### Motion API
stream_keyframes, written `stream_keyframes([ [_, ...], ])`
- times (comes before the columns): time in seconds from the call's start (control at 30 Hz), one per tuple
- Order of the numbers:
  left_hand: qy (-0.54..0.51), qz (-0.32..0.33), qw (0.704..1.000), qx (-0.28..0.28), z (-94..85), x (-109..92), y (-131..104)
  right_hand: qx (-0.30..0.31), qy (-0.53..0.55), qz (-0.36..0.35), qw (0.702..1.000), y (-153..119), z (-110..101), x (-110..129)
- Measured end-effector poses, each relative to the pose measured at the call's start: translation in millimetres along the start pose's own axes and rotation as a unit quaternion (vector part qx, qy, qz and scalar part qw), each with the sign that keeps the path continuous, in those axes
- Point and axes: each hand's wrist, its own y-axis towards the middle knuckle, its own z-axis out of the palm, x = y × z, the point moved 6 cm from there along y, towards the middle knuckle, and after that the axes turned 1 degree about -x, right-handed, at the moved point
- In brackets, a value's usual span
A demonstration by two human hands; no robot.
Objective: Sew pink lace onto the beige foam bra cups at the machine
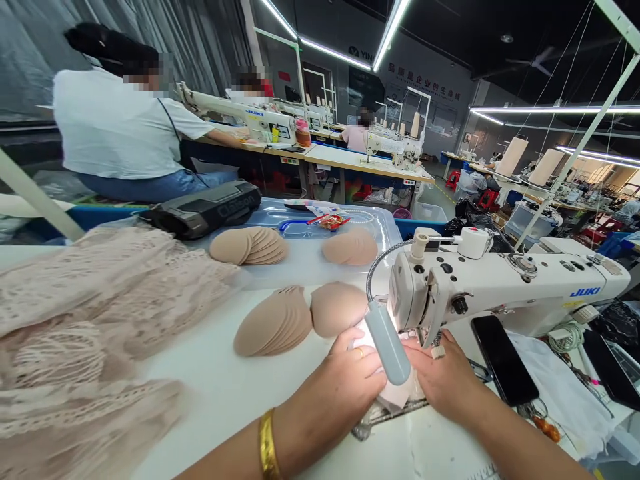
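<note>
A white JUKI sewing machine (pixel 505 280) stands at the right, its needle area lit by a grey gooseneck lamp (pixel 387 343). Left of the needle, my left hand (pixel 353 373), with a ring and a gold bangle, has curled fingers on pale fabric (pixel 397 395); the lamp hides some fingertips. My right hand (pixel 445 377) reaches under the machine head from the right, its fingers closed on the same fabric beside the presser foot. Just beyond my left fingers lies a beige bra cup pad (pixel 337 308), beside a fanned stack of pads (pixel 275 323).
Beige lace fabric (pixel 90 320) heaps over the left side. A translucent plastic lid (pixel 305 267) carries more pads (pixel 250 245) and a red wrapper (pixel 330 221). A black speaker-like case (pixel 205 208) sits behind. A phone (pixel 504 360) lies right. A co-worker (pixel 120 127) sits ahead left.
</note>
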Motion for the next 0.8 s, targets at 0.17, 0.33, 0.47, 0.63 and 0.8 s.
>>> stream_keyframes([
  [0.17,-0.014,0.008,0.999,-0.029,-4.2,-4.0,2.5,-0.017,0.034,0.007,0.999,-1.5,-5.8,-0.5],
  [0.33,-0.010,-0.003,1.000,-0.024,-8.1,-6.2,7.5,-0.087,0.015,-0.024,0.996,-4.1,-21.1,2.8],
  [0.47,-0.008,-0.001,1.000,-0.021,-10.8,-7.7,10.8,-0.120,0.027,-0.010,0.992,-3.6,-26.7,1.2],
  [0.63,-0.007,0.000,0.999,-0.033,-14.9,-10.0,13.9,-0.118,0.028,-0.002,0.993,-1.4,-26.2,0.1],
  [0.8,0.027,0.017,0.998,-0.061,-19.8,-14.9,15.3,-0.124,0.032,0.001,0.992,-2.3,-25.8,-1.3],
])
